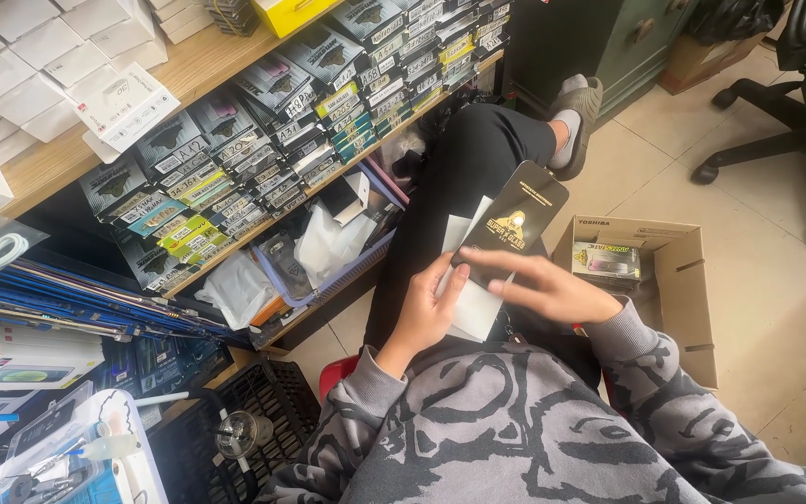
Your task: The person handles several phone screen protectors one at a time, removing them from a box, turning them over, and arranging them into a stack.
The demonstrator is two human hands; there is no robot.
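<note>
A flat black package with gold print (512, 221) rests over my lap, together with thin white sheets (471, 303) under it. My left hand (431, 308) grips the left edge of the white sheets and the package's lower end. My right hand (545, 287) lies across the package's lower end, fingers stretched left over it. I sit with my black-trousered leg (464, 168) crossed, a grey slipper (582, 110) on the foot.
A wooden shelf (58, 159) at left holds rows of flat boxed packs (235, 159) and white boxes (20, 84). An open cardboard box (673, 289) stands on the tiled floor at right. A black crate (263, 411) and an office chair (795, 121) are nearby.
</note>
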